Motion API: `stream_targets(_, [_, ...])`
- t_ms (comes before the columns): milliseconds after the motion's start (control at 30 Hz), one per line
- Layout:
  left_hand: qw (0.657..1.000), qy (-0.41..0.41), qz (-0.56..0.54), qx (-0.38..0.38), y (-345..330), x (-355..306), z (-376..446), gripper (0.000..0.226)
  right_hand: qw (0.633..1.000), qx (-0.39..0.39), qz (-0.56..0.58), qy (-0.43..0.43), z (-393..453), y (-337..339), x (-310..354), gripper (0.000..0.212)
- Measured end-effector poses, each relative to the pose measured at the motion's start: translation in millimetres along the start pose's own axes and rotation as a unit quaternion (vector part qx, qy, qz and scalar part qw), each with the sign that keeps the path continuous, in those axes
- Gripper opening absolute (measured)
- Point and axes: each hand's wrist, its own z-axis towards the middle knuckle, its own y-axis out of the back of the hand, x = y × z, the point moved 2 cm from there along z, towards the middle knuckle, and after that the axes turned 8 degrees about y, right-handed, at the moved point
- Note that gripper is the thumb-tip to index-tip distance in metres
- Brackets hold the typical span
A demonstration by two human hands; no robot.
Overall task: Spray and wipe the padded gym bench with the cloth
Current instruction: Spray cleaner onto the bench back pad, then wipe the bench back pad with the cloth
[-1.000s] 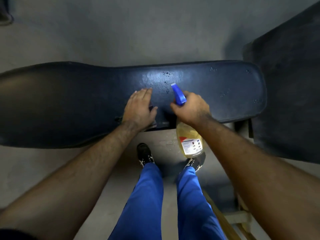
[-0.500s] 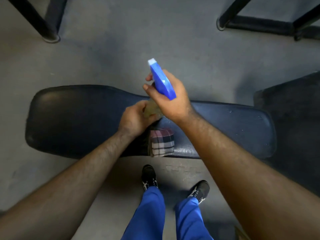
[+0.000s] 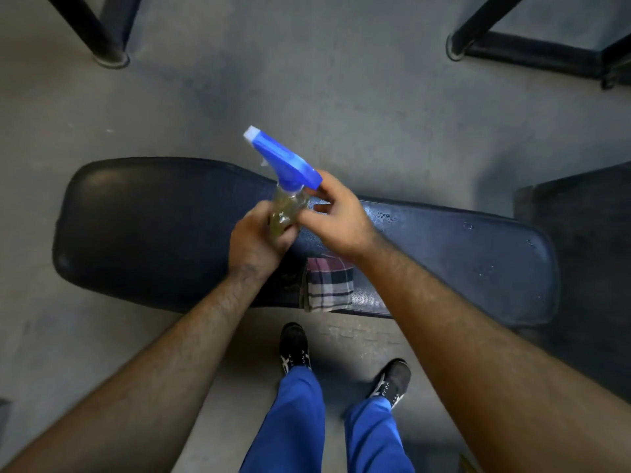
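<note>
The dark padded gym bench (image 3: 153,227) lies crosswise in front of me, with wet droplets on its right half. A folded plaid cloth (image 3: 329,285) rests on the bench's near edge, untouched. Above the bench, my left hand (image 3: 254,244) grips the body of a spray bottle (image 3: 286,186) with yellowish liquid and a blue trigger head, its white nozzle pointing up and left. My right hand (image 3: 336,213) is at the bottle's neck, fingers loosely touching just under the back of the blue head.
Black metal frame legs stand on the grey floor at the far left (image 3: 102,39) and far right (image 3: 532,52). A dark mat or pad (image 3: 587,254) borders the bench on the right. My feet in black shoes (image 3: 295,346) stand close to the bench's near side.
The bottle passed from my right hand to my left. One second ago the left hand pressed the cloth on the bench; it now holds the bottle, and the right hand's grip has loosened.
</note>
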Motion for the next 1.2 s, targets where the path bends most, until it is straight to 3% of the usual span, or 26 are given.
stream_targets(167, [1.000,-0.023,0.009,0.002,-0.8,6.4,-0.9,0.035,0.997,-0.048,-0.060,-0.026,-14.5,9.9,-18.8,0.040])
stream_targets(367, [0.996,0.080,0.044,-0.001,-9.0,40.8,-30.7,0.043,0.982,-0.094,-0.157,-0.050,-43.9,10.2,-46.3,0.027])
stream_targets(500, [0.996,-0.006,0.092,0.003,-28.4,55.8,-64.6,0.029,0.968,-0.078,-0.234,-0.042,-74.7,1.9,-71.0,0.021])
stream_targets(600, [0.987,-0.097,0.131,-0.005,-47.5,69.7,-70.3,0.030,0.952,-0.048,-0.301,0.022,-89.5,-7.5,-96.3,0.025])
stream_targets(767, [0.974,-0.148,0.168,-0.033,-78.0,97.0,-76.0,0.046,0.886,0.114,-0.426,0.145,-99.1,-26.9,-148.5,0.052])
stream_targets(1000, [0.976,-0.146,0.140,-0.073,-99.5,99.2,-87.0,0.048,0.789,0.139,-0.544,0.249,-85.5,-0.4,-182.0,0.057])
stream_targets(1133, [0.980,-0.143,0.127,-0.059,-107.1,82.7,-86.3,0.047,0.844,0.014,-0.524,0.115,-63.7,21.6,-172.9,0.058])
stream_targets(1200, [0.984,-0.128,0.104,-0.061,-109.0,76.2,-84.3,0.047,0.834,0.083,-0.522,0.159,-96.9,9.1,-178.6,0.058])
